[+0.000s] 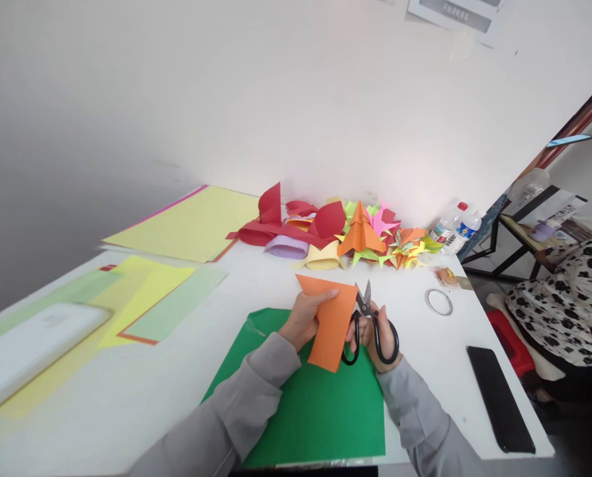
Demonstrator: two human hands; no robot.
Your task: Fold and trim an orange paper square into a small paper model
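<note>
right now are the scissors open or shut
Open: the scissors in the right hand have their blades spread apart in a V.

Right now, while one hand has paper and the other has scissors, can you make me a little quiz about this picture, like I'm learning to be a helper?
1. Multiple choice: what is in the right hand?
a) a bottle
b) scissors
c) a ring

2. True or false: the left hand is holding a purple sheet.

3. In one word: what colour is the large sheet lying on the table, beneath both hands?

Key:
1. b, and the blades are spread apart.
2. False; it holds an orange sheet.
3. Green.
</note>
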